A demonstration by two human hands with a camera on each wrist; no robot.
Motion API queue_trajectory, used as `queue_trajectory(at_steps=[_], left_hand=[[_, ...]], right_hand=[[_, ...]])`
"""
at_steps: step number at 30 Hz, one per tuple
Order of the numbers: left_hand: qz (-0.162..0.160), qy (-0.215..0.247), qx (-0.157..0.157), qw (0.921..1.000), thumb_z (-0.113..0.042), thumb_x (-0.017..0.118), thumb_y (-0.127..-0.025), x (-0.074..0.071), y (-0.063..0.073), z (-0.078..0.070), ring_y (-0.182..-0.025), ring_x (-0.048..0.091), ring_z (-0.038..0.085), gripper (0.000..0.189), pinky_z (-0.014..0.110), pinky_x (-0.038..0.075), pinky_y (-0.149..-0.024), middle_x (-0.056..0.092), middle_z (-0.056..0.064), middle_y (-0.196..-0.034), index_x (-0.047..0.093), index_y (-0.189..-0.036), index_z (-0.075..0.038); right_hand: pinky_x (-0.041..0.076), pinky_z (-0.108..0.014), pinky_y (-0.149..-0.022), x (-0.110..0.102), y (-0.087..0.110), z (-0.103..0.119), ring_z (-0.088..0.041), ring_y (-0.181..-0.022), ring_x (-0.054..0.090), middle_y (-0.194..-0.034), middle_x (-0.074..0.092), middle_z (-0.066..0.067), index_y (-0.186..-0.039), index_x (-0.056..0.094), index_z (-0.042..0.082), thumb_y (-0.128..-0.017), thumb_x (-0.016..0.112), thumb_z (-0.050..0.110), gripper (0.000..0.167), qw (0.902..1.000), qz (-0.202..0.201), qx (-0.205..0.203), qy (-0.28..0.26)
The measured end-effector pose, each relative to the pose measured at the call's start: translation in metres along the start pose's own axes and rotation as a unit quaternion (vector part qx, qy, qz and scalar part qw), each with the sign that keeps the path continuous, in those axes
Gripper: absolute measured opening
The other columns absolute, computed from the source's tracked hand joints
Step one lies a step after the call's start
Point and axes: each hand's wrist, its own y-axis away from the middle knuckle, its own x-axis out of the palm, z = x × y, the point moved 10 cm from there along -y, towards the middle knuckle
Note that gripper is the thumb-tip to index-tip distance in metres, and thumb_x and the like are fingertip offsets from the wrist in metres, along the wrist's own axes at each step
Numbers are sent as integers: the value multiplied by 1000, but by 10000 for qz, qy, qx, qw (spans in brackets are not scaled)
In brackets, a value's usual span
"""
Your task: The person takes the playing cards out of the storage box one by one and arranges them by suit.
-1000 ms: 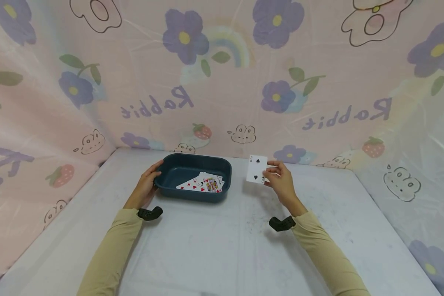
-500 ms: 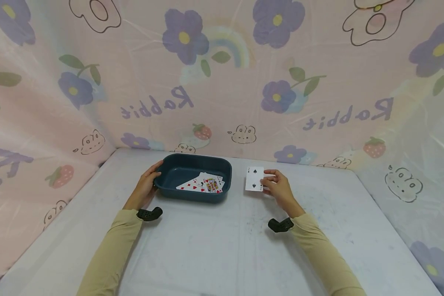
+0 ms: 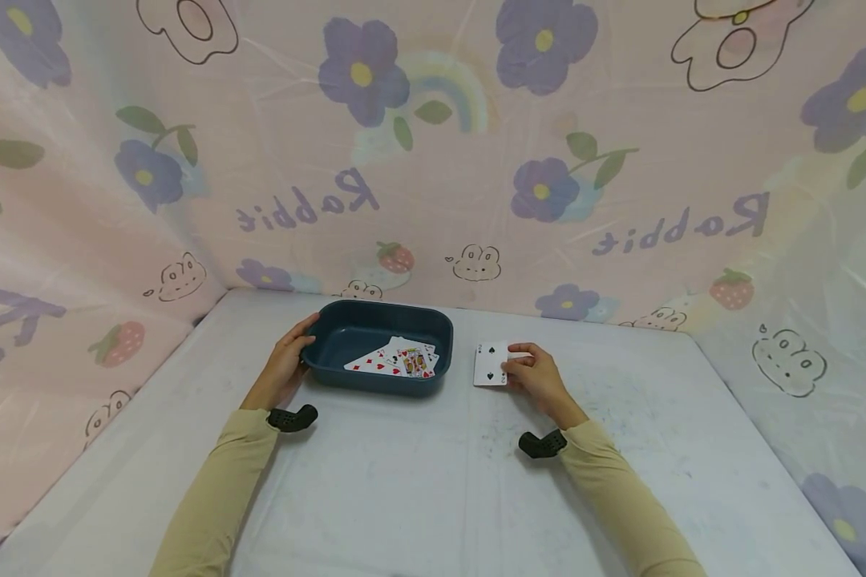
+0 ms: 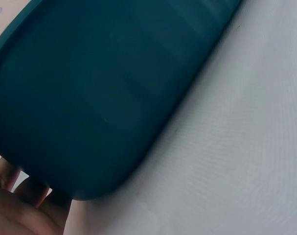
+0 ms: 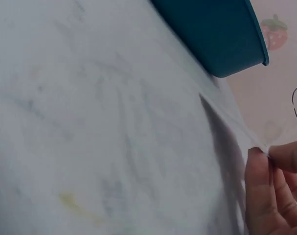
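Observation:
My left hand (image 3: 285, 367) grips the left end of a dark teal plastic tray (image 3: 368, 385), its thumb at the rim. In the left wrist view the fingers of this hand (image 4: 21, 213) bend against the tray's end wall (image 4: 99, 112). Several face-up playing cards (image 3: 382, 362) overlap inside the tray, a king among them. To the tray's right, my right hand (image 3: 543, 377) pinches the two of spades (image 3: 489, 367) by its right edge. In the right wrist view this playing card (image 5: 231, 122) appears nearly edge-on, tilted low over the table, with a shadow below it.
A white cloth covers the table (image 3: 404, 489), with faint smudges near the right hand. A printed curtain (image 3: 433, 184) with flowers and rabbits hangs behind and at both sides. Each wrist wears a black camera mount (image 3: 293, 417).
My right hand has lowered the two of spades toward the table, moving it slightly left and nearer to me. The left hand and the tray have stayed in place.

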Motion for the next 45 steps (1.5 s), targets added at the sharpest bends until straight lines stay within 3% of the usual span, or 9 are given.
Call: queue_trajectory(at_steps=[6, 13, 26, 45], left_hand=[[31, -41, 21, 10000, -7, 31, -105, 2, 1, -2, -145, 2, 23, 51, 44, 14, -113, 4, 2, -162, 22, -156, -12], [57, -46, 36, 10000, -7, 30, -105, 3, 1, -3, -145, 2, 23, 51, 44, 14, -113, 4, 2, -162, 22, -156, -12], [19, -205, 42, 9998, -6, 30, -105, 2, 0, -3, -145, 2, 24, 52, 45, 13, -113, 4, 2, -162, 22, -156, -13], [28, -122, 30, 9999, -5, 30, -105, 1, 2, -1, -145, 3, 24, 52, 44, 14, -113, 4, 4, -162, 22, -155, -11]], right_hand=[[54, -26, -61, -2, -2, -4, -14, -74, 64, -96, 63, -13, -127, 50, -8, -89, 63, -3, 41, 9999, -34, 33, 148], [55, -28, -61, -6, -3, -3, -15, -73, 65, -98, 64, -15, -125, 55, -4, -88, 66, 0, 38, 9969, -143, -65, 767], [56, -29, -59, -4, 1, 6, -15, -68, 65, -86, 64, -11, -118, 60, -3, -86, 70, 5, 34, 9860, -160, -418, 1607], [54, -26, -61, -12, 2, 7, -14, -75, 63, -98, 65, -12, -118, 63, -1, -89, 68, 12, 32, 9871, -363, -446, 1493]])
